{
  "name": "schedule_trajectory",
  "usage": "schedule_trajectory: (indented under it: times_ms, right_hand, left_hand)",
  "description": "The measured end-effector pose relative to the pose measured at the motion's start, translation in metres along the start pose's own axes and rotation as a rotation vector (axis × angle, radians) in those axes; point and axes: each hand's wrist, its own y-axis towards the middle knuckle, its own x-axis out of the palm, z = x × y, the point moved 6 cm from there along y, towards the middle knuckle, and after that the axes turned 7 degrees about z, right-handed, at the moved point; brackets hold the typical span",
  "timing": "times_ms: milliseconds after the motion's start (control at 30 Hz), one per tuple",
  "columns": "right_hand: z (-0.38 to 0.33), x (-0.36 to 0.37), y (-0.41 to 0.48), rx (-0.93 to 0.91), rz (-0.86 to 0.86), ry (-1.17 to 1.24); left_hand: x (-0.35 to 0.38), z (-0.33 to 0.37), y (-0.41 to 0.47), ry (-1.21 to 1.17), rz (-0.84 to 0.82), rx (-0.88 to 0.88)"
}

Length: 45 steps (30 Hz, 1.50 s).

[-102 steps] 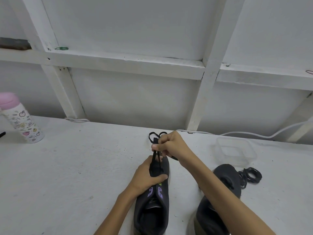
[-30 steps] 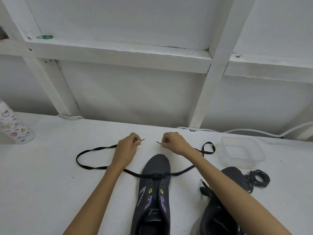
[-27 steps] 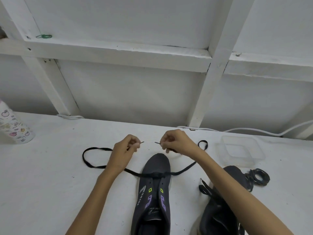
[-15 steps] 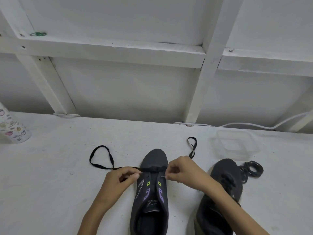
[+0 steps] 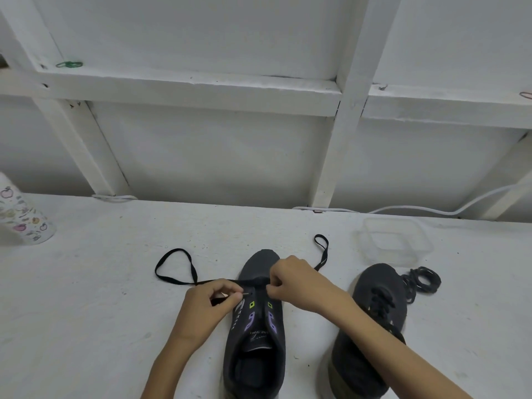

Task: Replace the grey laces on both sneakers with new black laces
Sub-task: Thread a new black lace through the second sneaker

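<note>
It looks like a plain work corner at home: white painted wooden beams (image 5: 190, 90) on the wall, a rough white table (image 5: 86, 312), a drink bottle with fruit pictures (image 5: 23, 217), a clear plastic box (image 5: 391, 256).

White-painted board wall (image 5: 216, 156) behind, crossed by a horizontal rail (image 5: 187, 90), an upright post (image 5: 342, 133) and a slanted brace (image 5: 86, 145) (all the same white). Below, a rough white surface (image 5: 86, 312), evenly and softly lit, with a white cable (image 5: 417, 208) along its far edge.
</note>
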Motion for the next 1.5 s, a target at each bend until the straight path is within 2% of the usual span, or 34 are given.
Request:
schedule_trajectory:
  times_ms: [133, 267, 367, 467, 633, 700, 900, 1100, 1300, 1500]
  right_hand:
    - [-0.011, 0.005, 0.002, -0.029, -0.005, -0.122]
    - [-0.012, 0.006, 0.0, -0.071, 0.073, -0.128]
    - [0.004, 0.004, -0.005, -0.026, 0.112, 0.017]
    - [0.027, 0.005, -0.008, 0.047, 0.077, 0.216]
    - [0.041, 0.007, -0.014, 0.063, 0.111, 0.49]
    - [0.041, 0.008, -0.015, 0.063, 0.15, 0.526]
    - [0.036, 0.011, -0.018, 0.053, 0.247, 0.318]
    - [0.014, 0.011, -0.019, -0.083, 0.256, 0.025]
    - [0.015, 0.008, -0.007, -0.028, 0.175, 0.062]
    - [0.007, 0.008, 0.001, -0.029, 0.179, 0.103]
  left_hand:
    - [0.001, 0.006, 0.001, 0.055, 0.012, 0.009]
    - [0.0, 0.009, 0.001, 0.081, 0.006, 0.025]
    - [0.001, 0.011, 0.001, 0.083, 0.001, 0.03]
    - [0.004, 0.011, 0.001, 0.084, -0.003, 0.021]
    - [0.007, 0.008, 0.0, 0.091, -0.008, 0.015]
    - [0.008, 0.009, -0.001, 0.091, -0.004, 0.016]
    - [0.003, 0.004, -0.002, 0.111, 0.02, 0.002]
    - [0.001, 0.002, -0.002, 0.119, 0.032, -0.005]
    - [0.003, 0.004, -0.003, 0.126, 0.027, 0.0]
    - [0.005, 0.01, -0.001, 0.175, 0.006, 0.031]
